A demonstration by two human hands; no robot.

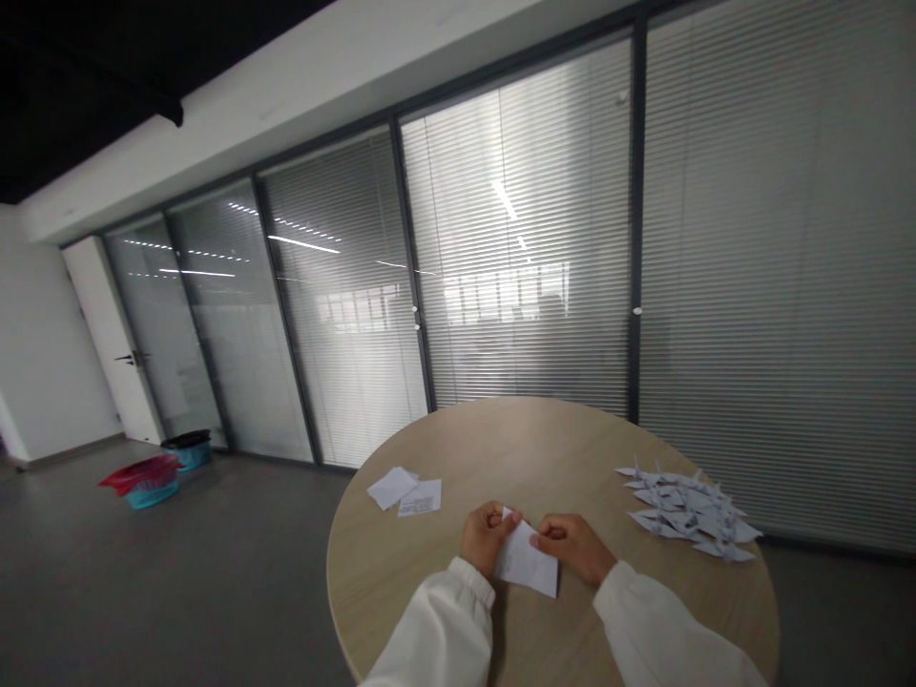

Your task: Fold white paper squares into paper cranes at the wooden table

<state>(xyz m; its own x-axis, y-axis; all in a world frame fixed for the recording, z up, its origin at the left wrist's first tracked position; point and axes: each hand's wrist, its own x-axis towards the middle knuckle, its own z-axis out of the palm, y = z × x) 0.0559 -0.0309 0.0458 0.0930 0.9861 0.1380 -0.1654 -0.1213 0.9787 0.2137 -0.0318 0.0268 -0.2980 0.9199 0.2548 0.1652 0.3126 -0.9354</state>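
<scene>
A white sheet of paper [528,565] is held between my two hands above the near part of the round table. My left hand [485,536] pinches its upper left corner, thumb on top. On the upper right edge, my right hand [574,546] grips the same sheet with thumb and fingers. Whether the sheet has folds in it is hard to make out. To the left lie a few loose paper squares [420,498], one with faint print. Several folded paper cranes [685,506] are grouped on the right side of the table.
The round wooden table [515,434] stands before a glass partition with blinds [530,239]. On the floor at left are a blue basket with a red liner [152,489] and another with a black liner [190,456]. A white door [111,334] is at the far left.
</scene>
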